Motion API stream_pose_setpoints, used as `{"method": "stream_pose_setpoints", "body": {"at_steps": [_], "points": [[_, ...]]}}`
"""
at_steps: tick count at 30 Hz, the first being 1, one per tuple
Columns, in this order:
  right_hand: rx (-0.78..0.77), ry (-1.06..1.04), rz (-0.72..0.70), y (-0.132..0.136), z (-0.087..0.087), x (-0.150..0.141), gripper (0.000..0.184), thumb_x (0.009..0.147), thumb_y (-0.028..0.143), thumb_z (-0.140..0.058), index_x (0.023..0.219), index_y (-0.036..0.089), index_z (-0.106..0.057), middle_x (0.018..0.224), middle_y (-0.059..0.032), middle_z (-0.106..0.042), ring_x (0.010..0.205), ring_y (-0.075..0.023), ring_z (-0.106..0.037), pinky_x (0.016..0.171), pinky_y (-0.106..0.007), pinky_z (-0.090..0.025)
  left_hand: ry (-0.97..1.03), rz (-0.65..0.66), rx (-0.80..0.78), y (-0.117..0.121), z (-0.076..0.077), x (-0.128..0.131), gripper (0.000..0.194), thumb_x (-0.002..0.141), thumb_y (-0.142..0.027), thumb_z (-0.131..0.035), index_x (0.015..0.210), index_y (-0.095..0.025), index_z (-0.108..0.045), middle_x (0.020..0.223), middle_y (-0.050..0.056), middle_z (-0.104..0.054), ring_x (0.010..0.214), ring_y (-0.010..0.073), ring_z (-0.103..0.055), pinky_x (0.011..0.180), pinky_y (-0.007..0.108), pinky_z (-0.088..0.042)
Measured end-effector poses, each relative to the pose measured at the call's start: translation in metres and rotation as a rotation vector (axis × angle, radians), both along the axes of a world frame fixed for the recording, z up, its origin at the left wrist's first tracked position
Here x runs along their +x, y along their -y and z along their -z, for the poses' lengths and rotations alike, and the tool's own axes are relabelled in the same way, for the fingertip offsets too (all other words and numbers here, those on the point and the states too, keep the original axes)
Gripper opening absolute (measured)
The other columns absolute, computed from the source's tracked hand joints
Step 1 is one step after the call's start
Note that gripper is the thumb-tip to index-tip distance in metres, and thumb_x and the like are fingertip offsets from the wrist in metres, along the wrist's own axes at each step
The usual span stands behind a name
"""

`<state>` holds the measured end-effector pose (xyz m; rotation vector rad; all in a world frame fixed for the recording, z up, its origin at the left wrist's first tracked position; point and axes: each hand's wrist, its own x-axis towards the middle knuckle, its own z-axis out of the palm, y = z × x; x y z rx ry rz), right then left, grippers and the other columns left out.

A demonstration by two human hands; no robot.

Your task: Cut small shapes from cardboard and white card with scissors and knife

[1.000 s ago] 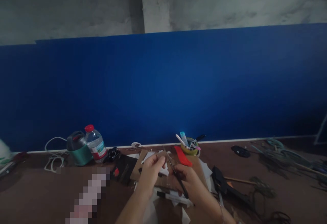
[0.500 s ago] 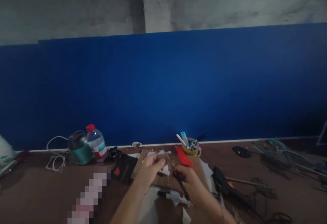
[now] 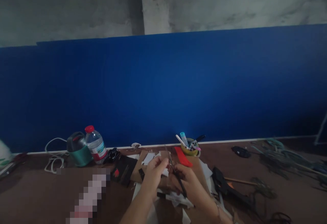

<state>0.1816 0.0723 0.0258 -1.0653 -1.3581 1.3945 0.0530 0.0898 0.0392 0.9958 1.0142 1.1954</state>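
Note:
My right hand (image 3: 189,178) is closed round a pair of scissors (image 3: 182,185), its dark handle loops at the fingers and its blades pointing away from me. Beside the blades, my left hand (image 3: 154,169) pinches a small piece of white paper (image 3: 165,172). The two hands almost meet, so whether the blades touch the paper is hard to make out. Beneath them lies brown cardboard (image 3: 196,165) with white paper scraps (image 3: 186,217) around it. A white strip (image 3: 148,158) rests near the cardboard's far left corner.
Behind the cardboard stand a yellow pen cup (image 3: 189,150) and a red piece (image 3: 183,156). To the left are a water bottle (image 3: 96,145), a green container (image 3: 80,155) and a white cable (image 3: 52,164). A black glue gun-like tool (image 3: 230,188) lies right, near tangled strands (image 3: 283,157).
My left hand has shifted right, closer to the scissors, uncovering the white strip on the cardboard. My right hand still grips the scissors in nearly the same place.

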Motion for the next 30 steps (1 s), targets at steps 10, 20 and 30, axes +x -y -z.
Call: {"method": "stream_pose_setpoints", "body": {"at_steps": [10, 20, 30], "points": [[0.024, -0.055, 0.012, -0.001, 0.007, -0.001, 0.017, 0.064, 0.025, -0.064, 0.062, 0.017, -0.048, 0.049, 0.0081, -0.041, 0.044, -0.0054, -0.032, 0.042, -0.019, -0.024, -0.031, 0.048, 0.057, -0.002, -0.005, -0.004, 0.026, 0.063, -0.039, -0.071, 0.056, -0.016, -0.059, 0.059, 0.000, -0.059, 0.062, 0.0150, -0.052, 0.064, 0.026, -0.039], [0.024, 0.021, 0.013, 0.002, -0.008, 0.001, 0.020, 0.063, 0.029, -0.065, 0.059, 0.018, -0.048, 0.048, 0.0074, -0.039, 0.045, -0.0057, -0.032, 0.042, -0.019, -0.022, -0.138, 0.057, 0.070, -0.005, -0.013, -0.015, 0.022, 0.064, -0.035, -0.070, 0.056, -0.017, -0.059, 0.055, -0.003, -0.055, 0.059, 0.0134, -0.049, 0.065, 0.026, -0.037], [-0.012, 0.022, 0.004, 0.005, -0.013, -0.001, 0.023, 0.063, 0.033, -0.063, 0.058, 0.018, -0.046, 0.042, 0.0095, -0.035, 0.037, -0.0031, -0.026, 0.035, -0.017, -0.019, -0.099, 0.045, 0.088, -0.013, -0.001, -0.021, 0.029, 0.067, -0.038, -0.070, 0.053, -0.017, -0.057, 0.057, -0.001, -0.055, 0.061, 0.0134, -0.049, 0.063, 0.024, -0.036]]}}
